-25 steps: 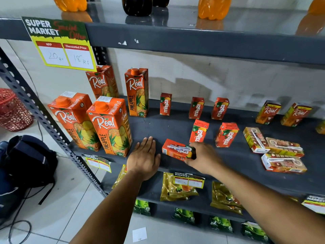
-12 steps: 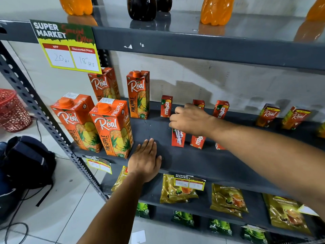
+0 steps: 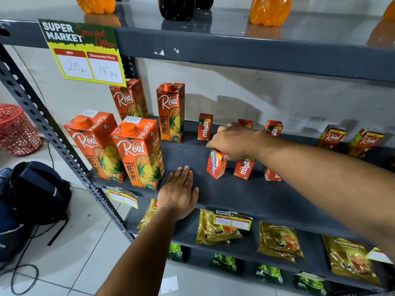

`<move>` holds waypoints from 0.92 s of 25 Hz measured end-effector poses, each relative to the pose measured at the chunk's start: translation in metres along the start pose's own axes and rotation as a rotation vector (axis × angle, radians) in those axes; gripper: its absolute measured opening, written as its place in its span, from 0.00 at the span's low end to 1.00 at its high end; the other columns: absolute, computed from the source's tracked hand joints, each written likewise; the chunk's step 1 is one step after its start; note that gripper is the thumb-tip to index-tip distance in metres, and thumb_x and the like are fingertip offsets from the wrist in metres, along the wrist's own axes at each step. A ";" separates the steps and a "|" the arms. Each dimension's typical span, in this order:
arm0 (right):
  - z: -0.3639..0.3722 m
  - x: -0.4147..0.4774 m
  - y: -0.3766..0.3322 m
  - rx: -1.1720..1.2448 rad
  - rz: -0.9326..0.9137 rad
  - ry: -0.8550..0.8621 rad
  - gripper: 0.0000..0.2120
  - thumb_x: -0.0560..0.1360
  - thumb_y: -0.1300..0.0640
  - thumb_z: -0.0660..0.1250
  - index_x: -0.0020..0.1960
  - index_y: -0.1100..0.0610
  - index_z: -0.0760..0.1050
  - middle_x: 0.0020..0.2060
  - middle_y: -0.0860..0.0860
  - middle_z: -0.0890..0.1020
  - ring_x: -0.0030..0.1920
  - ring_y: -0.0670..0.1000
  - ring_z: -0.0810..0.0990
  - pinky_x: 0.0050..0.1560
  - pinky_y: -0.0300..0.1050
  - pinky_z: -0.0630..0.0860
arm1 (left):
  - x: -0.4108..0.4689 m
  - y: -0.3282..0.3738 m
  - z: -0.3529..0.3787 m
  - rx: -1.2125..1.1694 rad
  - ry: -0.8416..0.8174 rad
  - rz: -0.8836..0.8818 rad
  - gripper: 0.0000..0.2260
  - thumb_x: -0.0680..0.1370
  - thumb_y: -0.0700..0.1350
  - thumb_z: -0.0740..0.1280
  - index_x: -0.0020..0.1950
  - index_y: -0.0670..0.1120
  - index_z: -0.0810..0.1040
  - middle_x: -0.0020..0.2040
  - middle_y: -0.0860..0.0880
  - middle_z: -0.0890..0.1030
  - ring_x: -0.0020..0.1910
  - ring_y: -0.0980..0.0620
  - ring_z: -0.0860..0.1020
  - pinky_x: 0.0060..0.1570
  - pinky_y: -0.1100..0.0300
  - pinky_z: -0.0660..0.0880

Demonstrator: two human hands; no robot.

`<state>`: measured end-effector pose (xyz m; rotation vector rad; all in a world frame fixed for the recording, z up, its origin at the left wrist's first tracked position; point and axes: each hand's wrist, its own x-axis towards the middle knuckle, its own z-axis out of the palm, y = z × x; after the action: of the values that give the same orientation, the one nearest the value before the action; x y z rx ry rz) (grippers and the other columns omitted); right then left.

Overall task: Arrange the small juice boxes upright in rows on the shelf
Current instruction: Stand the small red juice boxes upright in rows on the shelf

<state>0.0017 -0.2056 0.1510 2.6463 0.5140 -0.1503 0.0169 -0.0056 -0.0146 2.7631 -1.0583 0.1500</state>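
My right hand (image 3: 234,142) grips the top of a small red Maaza juice box (image 3: 215,165), which stands upright on the grey shelf (image 3: 235,195) with its straw side facing me. Beside it to the right stand two more small Maaza boxes (image 3: 243,168), the far one partly hidden by my forearm. A back row holds another small Maaza box (image 3: 204,127) and two others partly behind my hand. Two small Real boxes (image 3: 331,136) stand at the back right. My left hand (image 3: 178,192) lies flat, palm down, on the shelf's front edge.
Several tall Real pineapple cartons (image 3: 139,151) fill the shelf's left end. Orange and dark bottles stand on the shelf above, with a price sign (image 3: 82,52) on its edge. Snack pouches (image 3: 218,228) lie on the lower shelves. A red basket (image 3: 17,130) and dark backpack (image 3: 36,193) sit on the floor, left.
My right hand picked the lying juice box off the front of the shelf, carried it back and stood it upright at the left of the front row. The left hand stayed put.
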 end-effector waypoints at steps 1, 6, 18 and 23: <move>-0.002 0.002 -0.002 0.014 0.053 -0.034 0.22 0.71 0.47 0.69 0.61 0.53 0.72 0.55 0.53 0.81 0.56 0.56 0.76 0.55 0.55 0.73 | 0.000 0.000 0.000 -0.001 -0.001 0.000 0.34 0.75 0.58 0.40 0.76 0.41 0.58 0.77 0.43 0.59 0.76 0.46 0.55 0.73 0.52 0.49; -0.008 0.013 -0.022 0.092 0.347 -0.100 0.26 0.75 0.36 0.56 0.59 0.57 0.71 0.54 0.58 0.81 0.57 0.60 0.77 0.61 0.58 0.65 | 0.000 -0.001 0.000 -0.007 0.005 0.006 0.33 0.76 0.58 0.41 0.75 0.40 0.60 0.77 0.42 0.60 0.76 0.45 0.57 0.73 0.50 0.52; -0.003 -0.046 -0.040 0.516 0.660 0.415 0.26 0.75 0.36 0.56 0.65 0.53 0.69 0.50 0.51 0.82 0.52 0.54 0.81 0.50 0.52 0.77 | 0.001 -0.006 0.007 -0.020 0.010 0.026 0.33 0.77 0.58 0.42 0.75 0.40 0.60 0.76 0.42 0.61 0.76 0.45 0.57 0.73 0.51 0.52; 0.074 -0.185 -0.051 0.830 0.949 0.547 0.19 0.72 0.50 0.70 0.61 0.51 0.75 0.44 0.48 0.80 0.47 0.53 0.80 0.47 0.48 0.77 | -0.015 0.007 0.000 -0.078 0.173 0.173 0.28 0.80 0.57 0.47 0.72 0.39 0.65 0.74 0.41 0.65 0.74 0.43 0.60 0.72 0.49 0.57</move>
<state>-0.1901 -0.2569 0.0989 3.3752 -0.8854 0.8236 0.0009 -0.0013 -0.0161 2.5342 -1.2262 0.3564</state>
